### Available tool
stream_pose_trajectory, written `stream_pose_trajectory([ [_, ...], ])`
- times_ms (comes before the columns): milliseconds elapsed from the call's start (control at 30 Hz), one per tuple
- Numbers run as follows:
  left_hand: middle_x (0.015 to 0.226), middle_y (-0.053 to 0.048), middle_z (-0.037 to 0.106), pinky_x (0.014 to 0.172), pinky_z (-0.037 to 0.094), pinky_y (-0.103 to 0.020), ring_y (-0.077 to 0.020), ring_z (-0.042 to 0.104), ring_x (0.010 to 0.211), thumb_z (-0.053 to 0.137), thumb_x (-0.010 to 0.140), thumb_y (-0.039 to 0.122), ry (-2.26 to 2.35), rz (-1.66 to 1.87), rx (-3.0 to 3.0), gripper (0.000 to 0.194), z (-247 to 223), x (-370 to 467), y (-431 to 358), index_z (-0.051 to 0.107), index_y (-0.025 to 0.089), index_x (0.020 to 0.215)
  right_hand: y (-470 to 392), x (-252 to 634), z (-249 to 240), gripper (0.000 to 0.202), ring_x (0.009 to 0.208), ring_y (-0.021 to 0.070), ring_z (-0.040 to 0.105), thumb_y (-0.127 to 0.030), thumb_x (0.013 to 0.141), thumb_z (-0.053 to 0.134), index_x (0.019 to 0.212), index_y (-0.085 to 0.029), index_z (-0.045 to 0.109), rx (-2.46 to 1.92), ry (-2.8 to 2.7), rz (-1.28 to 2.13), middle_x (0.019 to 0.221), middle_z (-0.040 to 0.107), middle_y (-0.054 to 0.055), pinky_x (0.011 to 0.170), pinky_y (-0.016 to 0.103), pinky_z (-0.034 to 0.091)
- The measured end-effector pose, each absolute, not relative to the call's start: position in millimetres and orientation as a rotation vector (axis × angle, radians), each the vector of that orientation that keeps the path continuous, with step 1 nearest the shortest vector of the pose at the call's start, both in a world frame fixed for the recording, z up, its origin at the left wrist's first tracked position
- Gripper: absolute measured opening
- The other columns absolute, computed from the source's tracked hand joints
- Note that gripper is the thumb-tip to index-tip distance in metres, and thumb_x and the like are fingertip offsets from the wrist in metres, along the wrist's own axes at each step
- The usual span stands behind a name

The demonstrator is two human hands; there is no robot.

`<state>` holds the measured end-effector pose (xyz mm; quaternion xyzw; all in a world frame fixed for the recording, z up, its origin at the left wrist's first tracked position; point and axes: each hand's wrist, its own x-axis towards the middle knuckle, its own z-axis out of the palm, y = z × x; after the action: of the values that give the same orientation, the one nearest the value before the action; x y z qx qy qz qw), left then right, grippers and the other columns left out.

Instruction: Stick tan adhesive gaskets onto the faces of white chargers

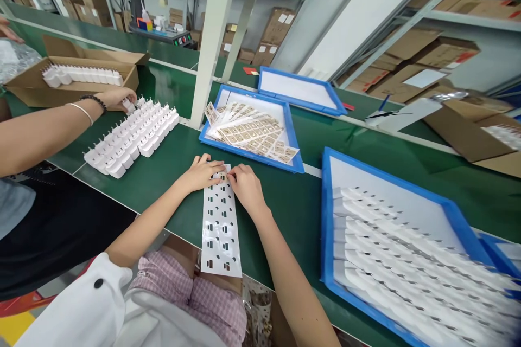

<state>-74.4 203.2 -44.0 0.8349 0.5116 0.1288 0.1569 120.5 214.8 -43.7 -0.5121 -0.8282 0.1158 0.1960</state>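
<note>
A long white sheet [220, 227] with rows of small dark cut-outs lies on the green table, its near end hanging past the edge. My left hand [202, 173] rests flat on the sheet's far left corner, fingers spread. At the far right corner, my right hand [245, 185] has thumb and forefinger pinched together at the sheet's edge; whatever is between them is too small to name. Just beyond both hands, a blue-rimmed tray [293, 138] holds a fanned pile of tan patterned sheets [252, 129].
At right stands a large blue tray [328, 217] of white parts [391, 260]. Another person's hand [118, 98] touches rows of white parts [134, 133] at left, near a cardboard box [36, 92]. A white post [214, 38] rises beyond my hands. Behind lies another blue-rimmed tray [301, 92].
</note>
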Motion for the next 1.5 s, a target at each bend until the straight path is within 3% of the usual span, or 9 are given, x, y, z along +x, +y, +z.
stream_pose_trajectory([
  [133,0.165,-0.003,0.046,0.104,0.035,-0.048,-0.0352,0.042,0.128,0.053,0.101,0.048,1.459,0.337,2.377,0.052,-46,-77,203,0.056,0.031,0.149,208,122,-37,0.023,0.102,0.0303,0.060,-0.017,0.097,0.047,0.088,-0.019,0.068,-1.424,-2.391,0.272,0.099,0.068,0.015,0.082,0.040,0.050],
  [300,0.166,-0.001,0.044,0.106,0.034,-0.046,-0.0340,0.041,0.129,0.053,0.101,0.050,1.469,0.324,2.363,0.051,-44,-77,201,0.055,0.033,0.150,205,121,-37,0.023,0.110,0.0299,0.060,-0.021,0.098,0.050,0.109,-0.018,0.070,-1.435,-2.420,0.271,0.117,0.066,0.015,0.078,0.037,0.052],
  [600,0.164,0.000,0.047,0.107,0.032,-0.044,-0.0323,0.038,0.129,0.054,0.100,0.051,1.511,0.313,2.352,0.053,-43,-74,199,0.057,0.031,0.149,208,114,-41,0.024,0.101,0.0276,0.062,-0.014,0.096,0.046,0.088,-0.017,0.068,-1.460,-2.393,0.316,0.099,0.066,0.013,0.077,0.034,0.049],
  [933,0.170,-0.001,0.038,0.110,0.029,-0.053,-0.0412,0.031,0.143,0.048,0.097,0.062,1.435,0.224,2.321,0.066,-45,-84,204,0.047,0.032,0.156,197,112,-32,0.024,0.090,0.0267,0.058,-0.009,0.088,0.049,0.069,-0.023,0.053,-1.361,-2.145,0.502,0.085,0.060,0.010,0.074,0.034,0.043],
  [1067,0.167,-0.001,0.042,0.114,0.028,-0.055,-0.0421,0.028,0.149,0.050,0.095,0.066,1.432,0.216,2.333,0.067,-43,-84,204,0.048,0.035,0.155,198,125,-25,0.020,0.075,0.0221,0.054,-0.020,0.084,0.060,0.064,-0.023,0.054,-1.300,-1.919,0.716,0.076,0.057,0.005,0.072,0.035,0.041],
  [1200,0.165,0.000,0.047,0.115,0.033,-0.051,-0.0374,0.034,0.148,0.060,0.093,0.065,1.632,0.339,2.355,0.065,-33,-93,197,0.051,0.040,0.152,199,128,-25,0.029,0.066,0.0192,0.053,-0.049,0.075,0.070,0.072,-0.021,0.064,-1.217,-1.576,1.010,0.071,0.060,0.003,0.068,0.035,0.046],
  [1300,0.163,-0.011,0.047,0.117,0.029,-0.062,-0.0395,0.035,0.148,0.051,0.102,0.053,2.078,0.532,2.245,0.061,-22,-121,187,0.042,0.033,0.158,190,115,-30,0.044,0.061,0.0171,0.053,-0.064,0.070,0.070,0.075,-0.021,0.063,-1.094,-1.321,1.268,0.065,0.055,0.000,0.063,0.035,0.049],
  [1400,0.153,-0.022,0.051,0.115,0.030,-0.073,-0.0411,0.042,0.143,0.048,0.105,0.033,2.529,0.641,2.042,0.052,-15,-160,174,0.044,0.019,0.155,176,95,-37,0.047,0.059,0.0160,0.053,-0.064,0.063,0.079,0.069,-0.022,0.060,-0.986,-1.150,1.492,0.063,0.054,-0.001,0.060,0.034,0.052],
  [1500,0.144,-0.016,0.058,0.112,0.046,-0.062,-0.0334,0.056,0.134,0.063,0.100,0.034,2.726,0.614,1.999,0.044,-17,-188,158,0.056,0.017,0.140,166,81,-44,0.045,0.058,0.0139,0.052,-0.057,0.057,0.088,0.068,-0.020,0.063,-0.944,-1.060,1.627,0.060,0.053,-0.002,0.058,0.031,0.051],
])
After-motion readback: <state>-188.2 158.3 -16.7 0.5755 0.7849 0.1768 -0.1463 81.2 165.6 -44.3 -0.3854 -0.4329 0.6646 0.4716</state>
